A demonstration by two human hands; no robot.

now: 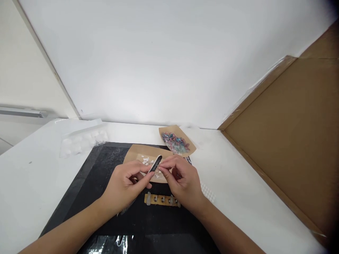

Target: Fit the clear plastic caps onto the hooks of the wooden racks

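My left hand (129,178) pinches a slim black piece with a white rim and a rounded end (156,163), held tilted over a brown paper tray (131,154). Against the side of that piece are the closed thumb and fingertips of my right hand (182,178); whatever they hold is too small to make out. Small white bits (146,161) lie in the tray beneath. Just below my hands, a yellowish strip (159,200) bears several round metallic studs and clear upright pieces. My right hand partly covers its right end.
A second paper tray (193,148) with pink and blue pieces stands behind, to the right. A clear plastic tray (84,139) is at the back left. White dots on a sheet (208,191) show beside my right wrist. A black mat (79,187) covers the white table (23,176). Cardboard (286,134) stands at right.
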